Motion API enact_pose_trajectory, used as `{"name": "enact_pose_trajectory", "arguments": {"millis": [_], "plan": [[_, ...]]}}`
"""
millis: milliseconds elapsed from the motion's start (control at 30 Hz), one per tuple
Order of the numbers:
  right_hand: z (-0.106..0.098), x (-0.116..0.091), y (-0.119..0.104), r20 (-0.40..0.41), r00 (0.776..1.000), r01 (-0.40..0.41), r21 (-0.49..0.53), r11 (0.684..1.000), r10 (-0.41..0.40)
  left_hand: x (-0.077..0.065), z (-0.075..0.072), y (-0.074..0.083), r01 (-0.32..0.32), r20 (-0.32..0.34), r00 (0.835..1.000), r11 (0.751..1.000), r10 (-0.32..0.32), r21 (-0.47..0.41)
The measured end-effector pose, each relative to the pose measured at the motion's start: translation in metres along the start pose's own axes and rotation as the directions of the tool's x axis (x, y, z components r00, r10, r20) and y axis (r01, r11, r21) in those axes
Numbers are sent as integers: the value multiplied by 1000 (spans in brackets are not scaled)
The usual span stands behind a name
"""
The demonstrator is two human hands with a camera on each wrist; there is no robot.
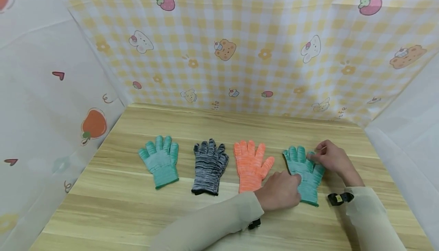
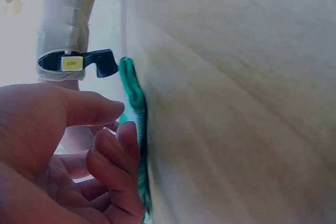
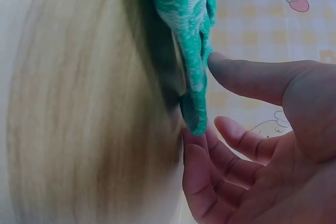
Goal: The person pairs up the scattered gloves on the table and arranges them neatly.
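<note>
A green knitted glove (image 1: 309,184) lies at the right of the row, fingers pointing away and cuff toward me. My left hand (image 1: 281,192) reaches across to its left side, fingertips right at the fabric. Loosely bent fingers and a separate thumb show beside the glove's edge (image 2: 137,98) in the left wrist view. At the glove's upper right is my right hand (image 1: 334,157), its thumb against the green fabric (image 3: 181,3) in the right wrist view. Its other fingers curve loosely near the tip of a glove finger, with a gap to the thumb.
An orange glove (image 1: 248,163) lies left of the green one, its cuff partly behind my left hand. Farther left are a black-and-grey glove (image 1: 209,167) and another green glove (image 1: 161,161). The wooden table (image 1: 113,201) meets a yellow checked cloth (image 1: 205,71) at the back.
</note>
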State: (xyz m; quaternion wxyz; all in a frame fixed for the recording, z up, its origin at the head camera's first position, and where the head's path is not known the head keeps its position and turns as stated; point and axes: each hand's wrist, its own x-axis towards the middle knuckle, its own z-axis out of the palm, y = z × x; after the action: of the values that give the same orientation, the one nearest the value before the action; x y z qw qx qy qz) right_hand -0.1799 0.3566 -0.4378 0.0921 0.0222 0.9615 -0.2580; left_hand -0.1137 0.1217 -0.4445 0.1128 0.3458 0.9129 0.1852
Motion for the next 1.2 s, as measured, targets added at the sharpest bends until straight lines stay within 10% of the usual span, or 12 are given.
{"name": "enact_pose_trajectory", "arguments": {"millis": [667,1200], "plan": [[-5,-17,-56,-222,966,158,90,983,-135,-42,-58,-18,-160,-215,969,970,119,-183],[15,-27,-135,-204,923,352,107,930,-326,-100,-104,-80,-3,-326,940,956,-97,-293]]}}
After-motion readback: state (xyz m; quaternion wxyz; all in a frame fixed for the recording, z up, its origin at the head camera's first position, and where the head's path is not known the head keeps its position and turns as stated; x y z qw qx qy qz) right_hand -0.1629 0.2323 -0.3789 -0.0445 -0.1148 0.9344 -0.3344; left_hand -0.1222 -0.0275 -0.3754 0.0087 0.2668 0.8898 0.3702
